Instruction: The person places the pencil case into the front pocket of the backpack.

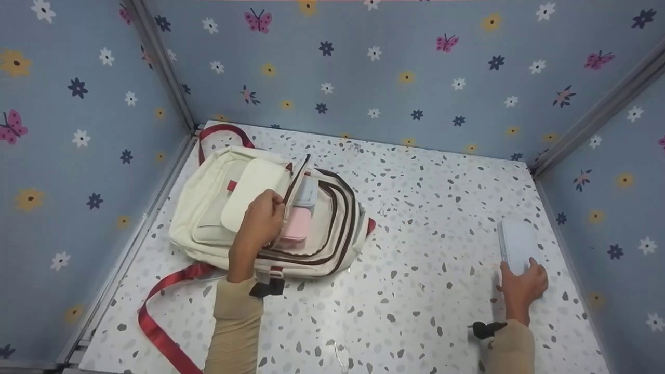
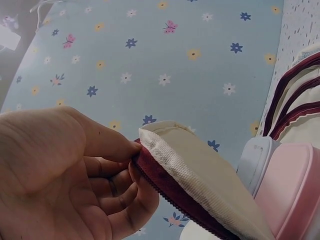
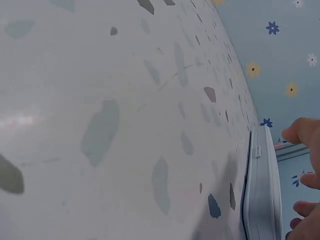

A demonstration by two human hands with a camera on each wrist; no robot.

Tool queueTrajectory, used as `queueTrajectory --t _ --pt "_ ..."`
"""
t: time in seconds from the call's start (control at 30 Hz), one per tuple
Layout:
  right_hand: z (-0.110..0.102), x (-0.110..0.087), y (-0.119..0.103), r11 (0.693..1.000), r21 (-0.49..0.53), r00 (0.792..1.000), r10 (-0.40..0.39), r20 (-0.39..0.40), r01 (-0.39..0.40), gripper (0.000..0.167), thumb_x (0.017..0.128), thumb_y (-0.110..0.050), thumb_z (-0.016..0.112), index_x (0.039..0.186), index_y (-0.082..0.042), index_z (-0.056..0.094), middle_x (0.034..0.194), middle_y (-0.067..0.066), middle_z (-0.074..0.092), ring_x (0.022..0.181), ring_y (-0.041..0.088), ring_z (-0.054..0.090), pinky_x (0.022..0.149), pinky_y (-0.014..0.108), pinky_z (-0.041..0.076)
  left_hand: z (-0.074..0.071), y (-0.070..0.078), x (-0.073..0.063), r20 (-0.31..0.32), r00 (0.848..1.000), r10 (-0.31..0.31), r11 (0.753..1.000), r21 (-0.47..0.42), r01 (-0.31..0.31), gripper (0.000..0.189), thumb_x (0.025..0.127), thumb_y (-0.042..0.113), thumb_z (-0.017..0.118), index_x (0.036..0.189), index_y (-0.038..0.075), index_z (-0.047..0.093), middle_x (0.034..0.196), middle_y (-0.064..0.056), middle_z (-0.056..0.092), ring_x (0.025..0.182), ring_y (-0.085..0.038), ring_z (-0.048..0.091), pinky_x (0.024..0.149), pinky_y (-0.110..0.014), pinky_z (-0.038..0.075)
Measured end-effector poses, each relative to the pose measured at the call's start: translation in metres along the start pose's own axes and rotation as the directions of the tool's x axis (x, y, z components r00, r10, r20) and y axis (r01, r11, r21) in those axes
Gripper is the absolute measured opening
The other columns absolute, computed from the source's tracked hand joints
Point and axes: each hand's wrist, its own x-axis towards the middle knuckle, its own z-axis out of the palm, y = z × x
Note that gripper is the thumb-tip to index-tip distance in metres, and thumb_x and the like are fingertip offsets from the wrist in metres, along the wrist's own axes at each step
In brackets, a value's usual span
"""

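A cream backpack [image 1: 208,161] with brown-red zips lies on the table at left. My left hand [image 1: 262,221] pinches the zipped edge of its pocket flap [image 2: 190,170] between thumb and fingers, holding the flap up. Inside the pocket sit a pink case [image 1: 296,224] and a pale grey-blue case [image 1: 306,192]. A cream rounded case [image 1: 254,182] lies on the bag's front, partly behind the left hand. At right, my right hand [image 1: 522,285] is at the near end of a light-blue flat case [image 1: 519,239], thumb and fingers spread over it; the right wrist view shows its small catch.
Red straps [image 1: 156,332] trail from the bag, one toward the table's front. The speckled white table [image 1: 410,223] spans between both hands. Flower-print panels [image 1: 363,67] with metal frame posts stand along the back and both sides.
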Motion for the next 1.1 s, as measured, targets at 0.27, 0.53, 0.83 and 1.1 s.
queueTrajectory --t 0.27,0.53,0.83,1.1 --pt "-0.004 0.006 0.008 0.993 -0.074 0.995 0.093 0.039 -0.089 0.078 0.089 -0.032 0.057 0.149 0.002 0.020 0.151 0.032 0.015 0.141 0.046 0.011 0.114 0.055 0.008 0.001 0.000 0.001 0.000 1.000 0.000 1.000 0.002 0.000 0.016 0.095 0.010 0.050 0.103 -0.002 0.055 0.093 -0.016 0.058 0.087 -0.028 0.056 0.079 -0.042 0.044" --pt "-0.007 0.011 0.013 0.982 -0.109 0.983 0.162 0.090 -0.152 0.087 0.087 -0.033 0.057 0.150 0.005 0.009 0.152 0.033 0.007 0.141 0.046 0.007 0.115 0.055 0.008 0.001 -0.001 0.000 0.002 1.000 -0.004 1.000 -0.005 0.004 0.015 0.095 0.010 0.050 0.103 -0.002 0.055 0.093 -0.016 0.058 0.087 -0.029 0.057 0.080 -0.042 0.044" --pt "-0.012 0.007 0.016 0.960 -0.023 0.942 0.277 0.187 -0.278 0.097 0.086 -0.032 0.056 0.151 -0.003 -0.011 0.156 0.022 -0.013 0.143 0.038 -0.004 0.116 0.054 0.010 0.002 -0.002 0.001 0.000 1.000 0.000 1.000 0.003 0.000 0.014 0.095 0.009 0.050 0.102 -0.002 0.055 0.092 -0.016 0.058 0.086 -0.029 0.057 0.079 -0.043 0.044" --pt "-0.014 0.005 0.018 0.958 -0.013 0.936 0.284 0.208 -0.288 0.099 0.087 -0.039 0.056 0.151 -0.009 -0.013 0.156 0.021 -0.015 0.143 0.040 -0.003 0.115 0.057 0.012 0.002 -0.001 0.001 0.014 1.000 -0.020 1.000 -0.001 0.020 0.015 0.095 0.011 0.050 0.103 -0.002 0.055 0.092 -0.015 0.058 0.086 -0.028 0.056 0.079 -0.042 0.045"
